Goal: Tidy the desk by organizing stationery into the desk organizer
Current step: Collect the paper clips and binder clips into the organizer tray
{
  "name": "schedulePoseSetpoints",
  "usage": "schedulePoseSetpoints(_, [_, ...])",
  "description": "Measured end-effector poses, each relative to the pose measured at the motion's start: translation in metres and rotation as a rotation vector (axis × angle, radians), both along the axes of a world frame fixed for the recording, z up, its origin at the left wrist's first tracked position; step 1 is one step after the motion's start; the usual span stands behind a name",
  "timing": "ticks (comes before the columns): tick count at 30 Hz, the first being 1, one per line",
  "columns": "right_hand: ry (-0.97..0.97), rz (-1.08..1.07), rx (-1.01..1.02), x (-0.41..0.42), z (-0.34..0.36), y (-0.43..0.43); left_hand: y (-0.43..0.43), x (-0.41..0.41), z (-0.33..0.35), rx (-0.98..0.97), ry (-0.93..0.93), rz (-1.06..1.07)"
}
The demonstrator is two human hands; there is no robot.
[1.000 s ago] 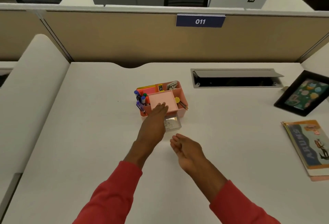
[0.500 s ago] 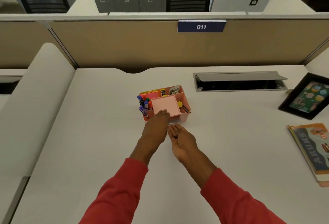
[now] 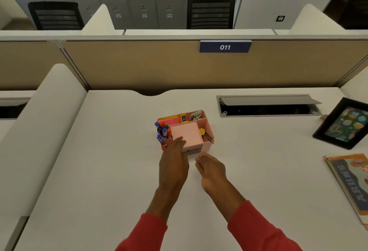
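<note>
Pink organizer (image 3: 207, 146), left hand (image 3: 174, 164) with straight fingers touching its near edge, right hand (image 3: 211, 168) just before it, fingers loose, empty

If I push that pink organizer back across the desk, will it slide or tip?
Probably slides: the organizer sits low and wide on the smooth desk. It looks like thin plastic, so likely light. The markers stand upright at its left end and may rattle or lean.
</note>
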State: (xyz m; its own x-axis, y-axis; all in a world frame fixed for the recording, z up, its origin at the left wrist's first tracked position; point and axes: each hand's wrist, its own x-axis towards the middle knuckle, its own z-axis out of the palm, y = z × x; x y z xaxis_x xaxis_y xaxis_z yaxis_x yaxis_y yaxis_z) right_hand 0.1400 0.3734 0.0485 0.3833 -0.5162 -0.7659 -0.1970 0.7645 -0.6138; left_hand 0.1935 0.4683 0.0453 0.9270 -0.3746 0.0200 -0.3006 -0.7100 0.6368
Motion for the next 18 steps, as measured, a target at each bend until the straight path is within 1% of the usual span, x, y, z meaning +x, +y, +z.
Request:
schedulePoseSetpoints(1, [0.027,-0.041,-0.046,-0.006,-0.003,-0.008,0.003,-0.01,-0.002,-0.154,-0.07,0.169])
schedulePoseSetpoints(2, [0.055,-0.077,-0.124,-0.01,-0.008,-0.019,0.007,-0.019,-0.003,-0.265,-0.109,0.339])
schedulePoseSetpoints(3, [0.087,-0.124,-0.206,-0.012,-0.011,-0.03,0.011,-0.024,-0.008,-0.379,-0.103,0.48])
schedulePoseSetpoints(4, [0.119,-0.147,-0.301,-0.013,-0.013,-0.041,0.015,-0.024,-0.008,-0.483,-0.011,0.579])
schedulePoseSetpoints(6, [0.096,-0.057,-0.424,-0.008,-0.016,-0.058,0.018,-0.015,-0.014,-0.608,0.305,0.727])
schedulePoseSetpoints(7, [0.059,0.018,-0.44,-0.005,-0.016,-0.064,0.018,-0.008,-0.017,-0.634,0.463,0.759])
schedulePoseSetpoints(8, [0.026,0.091,-0.438,-0.002,-0.016,-0.069,0.018,-0.002,-0.017,-0.642,0.569,0.759])
schedulePoseSetpoints(9, [0.005,0.156,-0.425,0.002,-0.018,-0.074,0.019,0.002,-0.018,-0.659,0.62,0.727])
schedulePoseSetpoints(10, [-0.004,0.195,-0.413,0.006,-0.02,-0.078,0.018,0.005,-0.018,-0.68,0.636,0.691])
schedulePoseSetpoints(13, [0.002,0.248,-0.454,0.012,-0.024,-0.083,0.016,0.012,-0.017,-0.726,0.582,0.65])
schedulePoseSetpoints(16, [-0.001,0.238,-0.512,0.013,-0.026,-0.084,0.015,0.02,-0.021,-0.668,0.542,0.691])
schedulePoseSetpoints(18, [-0.011,0.207,-0.516,0.015,-0.029,-0.085,0.013,0.026,-0.024,-0.641,0.527,0.685])
